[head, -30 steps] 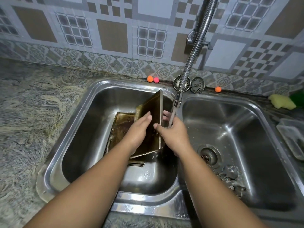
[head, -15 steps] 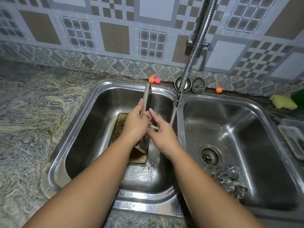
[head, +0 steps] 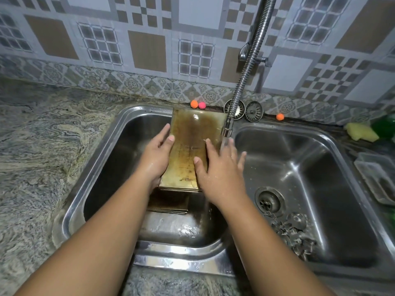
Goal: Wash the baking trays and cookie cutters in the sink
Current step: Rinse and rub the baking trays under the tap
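Head view: left hand (head: 155, 160) clamped on stained baking tray (head: 189, 144), right hand (head: 221, 169) flat against its face

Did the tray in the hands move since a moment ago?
Yes. The baking tray swung from edge-on to facing the camera; its right edge now reaches the faucet nozzle.

The baking tray (head: 190, 146) under my right hand (head: 220, 169) is golden-brown, streaked darker. Left of my left hand (head: 157, 159) the tabletop (head: 42, 157) swirls grey-green. Beyond both hands: an orange ball (head: 194, 104), a pink ball (head: 202, 105), checkered tiles (head: 141, 11).
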